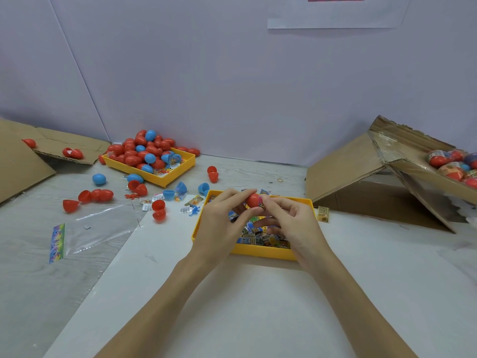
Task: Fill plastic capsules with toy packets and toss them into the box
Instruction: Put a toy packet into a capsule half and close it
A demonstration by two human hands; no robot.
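Observation:
My left hand grips a red capsule above a yellow tray full of small toy packets. Fingertips of my right hand pinch a pink toy packet at the capsule's right side. Whether the packet is partly inside the capsule is hidden by the fingers. At the far right stands the cardboard box with filled capsules inside it.
A second yellow tray at the back left is heaped with red and blue capsules. Loose capsule halves, packets and a clear plastic bag lie on the table's left. Flattened cardboard lies far left. A white sheet covers the table's front.

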